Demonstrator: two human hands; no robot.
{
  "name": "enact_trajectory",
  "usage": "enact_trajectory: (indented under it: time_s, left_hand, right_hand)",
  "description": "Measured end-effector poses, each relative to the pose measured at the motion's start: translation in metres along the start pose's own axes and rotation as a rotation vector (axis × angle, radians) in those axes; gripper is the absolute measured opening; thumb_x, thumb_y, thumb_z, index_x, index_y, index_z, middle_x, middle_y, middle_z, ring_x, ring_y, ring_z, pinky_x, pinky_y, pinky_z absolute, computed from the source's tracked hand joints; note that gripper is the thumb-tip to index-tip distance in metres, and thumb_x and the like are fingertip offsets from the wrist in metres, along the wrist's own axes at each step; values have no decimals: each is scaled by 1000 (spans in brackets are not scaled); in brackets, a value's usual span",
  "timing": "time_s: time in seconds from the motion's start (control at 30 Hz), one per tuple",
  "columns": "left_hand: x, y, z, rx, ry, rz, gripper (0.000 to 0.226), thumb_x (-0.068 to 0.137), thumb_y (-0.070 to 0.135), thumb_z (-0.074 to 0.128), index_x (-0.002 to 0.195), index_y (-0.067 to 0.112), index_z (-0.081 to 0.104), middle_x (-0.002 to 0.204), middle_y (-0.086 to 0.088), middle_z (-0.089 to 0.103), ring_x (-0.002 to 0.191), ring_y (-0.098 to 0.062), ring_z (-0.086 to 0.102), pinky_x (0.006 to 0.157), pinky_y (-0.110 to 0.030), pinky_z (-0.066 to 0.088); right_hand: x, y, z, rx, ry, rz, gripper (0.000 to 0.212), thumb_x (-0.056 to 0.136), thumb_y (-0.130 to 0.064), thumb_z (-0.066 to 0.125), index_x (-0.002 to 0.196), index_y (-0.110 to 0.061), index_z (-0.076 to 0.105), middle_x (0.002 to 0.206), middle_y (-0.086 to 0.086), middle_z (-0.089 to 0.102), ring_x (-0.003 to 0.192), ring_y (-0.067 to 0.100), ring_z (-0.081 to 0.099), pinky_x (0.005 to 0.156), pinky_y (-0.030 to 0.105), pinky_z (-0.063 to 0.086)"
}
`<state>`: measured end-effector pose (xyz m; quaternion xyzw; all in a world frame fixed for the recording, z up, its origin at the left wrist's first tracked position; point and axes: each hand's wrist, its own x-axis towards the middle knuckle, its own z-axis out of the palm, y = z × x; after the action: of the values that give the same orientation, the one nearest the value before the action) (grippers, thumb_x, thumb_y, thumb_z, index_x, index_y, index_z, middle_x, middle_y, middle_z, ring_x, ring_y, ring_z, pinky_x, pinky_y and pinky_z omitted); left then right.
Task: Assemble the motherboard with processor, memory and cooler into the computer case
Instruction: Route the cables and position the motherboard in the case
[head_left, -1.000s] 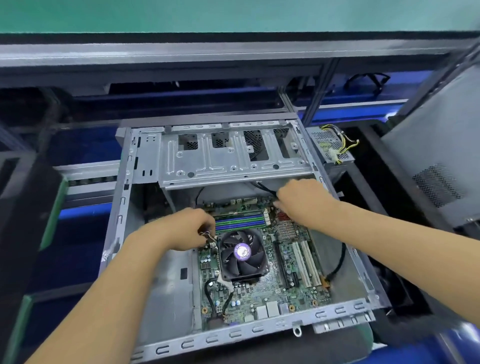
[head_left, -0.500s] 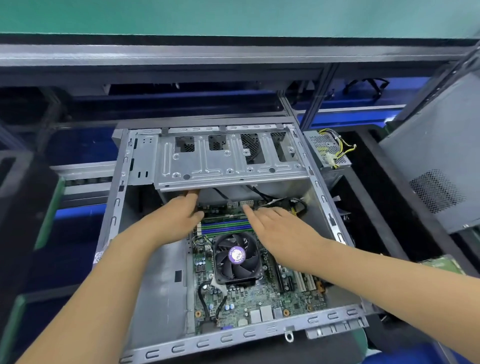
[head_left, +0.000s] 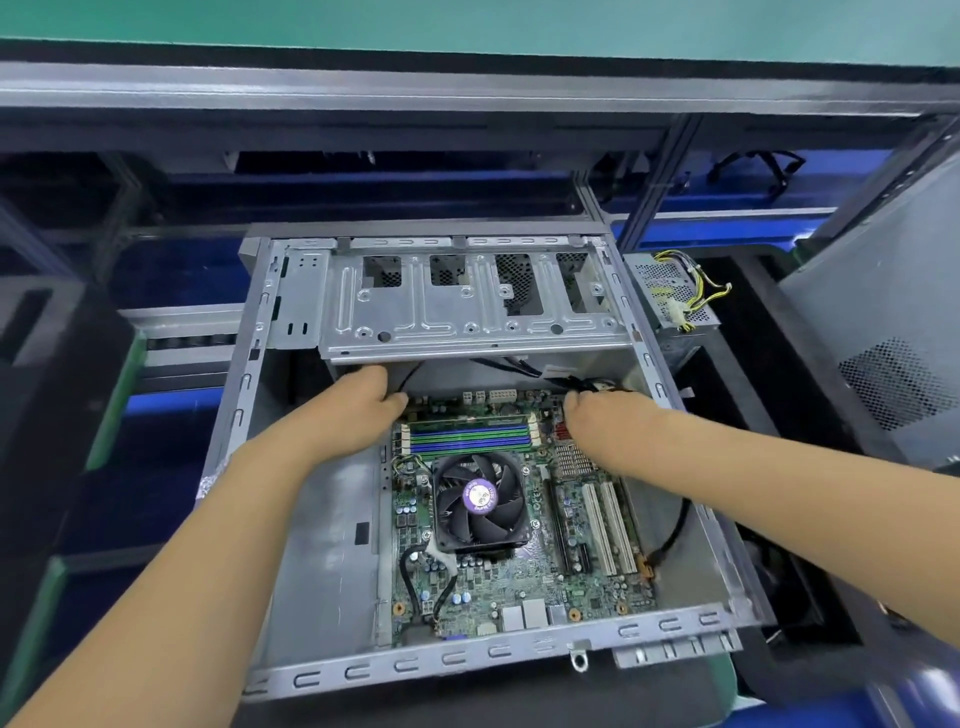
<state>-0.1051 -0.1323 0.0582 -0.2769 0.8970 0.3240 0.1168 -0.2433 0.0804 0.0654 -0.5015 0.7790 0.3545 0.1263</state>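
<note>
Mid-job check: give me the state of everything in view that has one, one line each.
Computer case: lying on its side, open.
Motherboard: lying flat inside the case.
Cooler fan: mounted on the board.
Memory slots: on the board; whether filled, cannot tell.
Left hand: at the board's far left corner; grip cannot be told.
Right hand: at the far right corner; fingertips hidden.
Power supply: outside the case.
</note>
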Motion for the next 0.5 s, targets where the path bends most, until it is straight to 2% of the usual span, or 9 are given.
enact_trajectory:
  time_s: [0.07,0.1,0.17,0.23,0.27,0.33,0.4,0.5]
  left_hand:
    - [0,-1,-2,-52,-29,-21,31,100,26,46,73,12,37,95,-18,62,89,-31,61,67,-36,43]
    - [0,-2,-3,-67,-42,-28,30,100,25,46,74,12,38,101,-19,63,93,-32,61,72,-38,45]
    - [-1,-1,-4,-116,-67,-36,29,99,27,48,75,13,37,97,-16,60,84,-25,55,71,-37,44]
    - [-2,-1,-5,-191,-104,-40,28,99,29,49,78,15,37,86,-8,52,80,-18,49,69,-31,46]
    - [-3,1,-6,-197,-113,-41,28,99,30,49,78,15,37,78,-4,47,73,-16,46,60,-24,44]
    - [-6,3,-5,-173,-111,-25,29,99,30,49,77,17,35,71,2,36,62,-11,35,50,-22,31]
    - [-7,5,-4,-117,-94,6,32,99,27,49,73,17,33,71,2,31,59,-10,28,50,-26,24]
    - [-6,8,-6,35,-9,39,38,99,22,48,66,14,30,67,0,32,55,-11,27,45,-24,19]
  right_hand:
    - [-5,-1,0,21,58,-11,49,90,1,46,137,5,33,132,18,43,108,27,58,79,34,52]
    - [-7,0,1,8,107,-18,51,90,-2,48,138,2,32,135,18,39,109,26,57,79,35,53]
    - [-9,4,-1,-62,124,-34,50,91,-10,51,139,-4,36,139,14,36,120,25,48,89,37,49]
    - [-9,10,-5,-288,58,-83,49,94,-26,51,141,-16,41,149,8,30,137,26,27,108,41,30]
    - [-8,12,-6,-391,13,-96,50,95,-34,50,143,-21,41,154,6,24,141,26,18,113,40,21]
    - [-6,13,-9,-476,-61,-66,52,96,-41,45,145,-23,36,157,5,16,143,25,13,115,37,16]
    - [-6,9,-8,-512,-78,-55,57,95,-44,46,147,-23,33,159,7,9,144,27,7,115,40,14]
    - [-9,2,-3,-453,63,-191,50,94,-39,51,141,-22,43,159,11,6,145,30,2,115,47,6]
